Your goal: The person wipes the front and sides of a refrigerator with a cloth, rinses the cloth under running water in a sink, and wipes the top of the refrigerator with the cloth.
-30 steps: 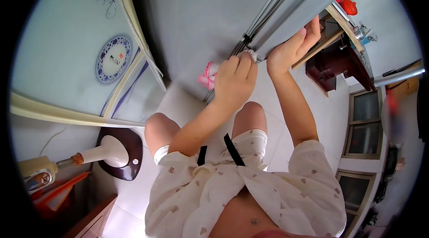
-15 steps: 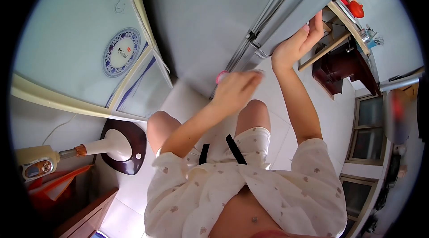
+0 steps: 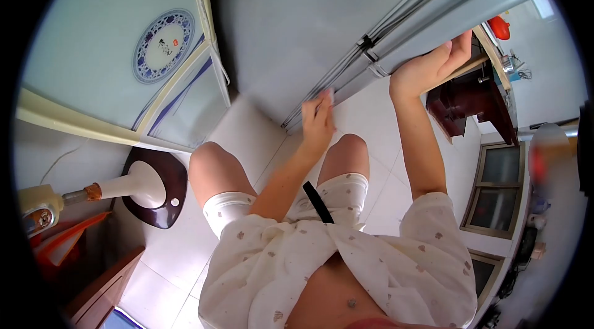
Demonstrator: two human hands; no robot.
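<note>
- While the left hand point(image 3: 317, 133) works low beside the tall grey metal-faced panel point(image 3: 278, 26), its bent fingers pinch a small, pale, soft-looking piece point(image 3: 330, 95); material and full outline are too small to tell.
- The pale piece is at the fingertips, by the panel's lower grooved edge. Firm contact with that edge cannot be confirmed.
- The right hand point(image 3: 422, 74) is against the outer grey edge, wrist bent, fingers close together and slightly curved. Whether they grip the edge or only brace it cannot be told.
- For good control, keep the pinch light but secure, with the piece projecting past the fingertips so that it, not the nails, meets the surface.
- Follow the line of the grooves with short, even strokes; a crosswise stroke could snag on the small dark fitting point(image 3: 367, 41).
- Use the right hand as a steady support, clear of any closing gap, as the panel could swing under uneven pressure.
- Maintain the knees apart over the pale tiled floor point(image 3: 244, 134) for balance, and leave elbow room beside the pale green, cream-framed panel point(image 3: 80, 38).
</note>
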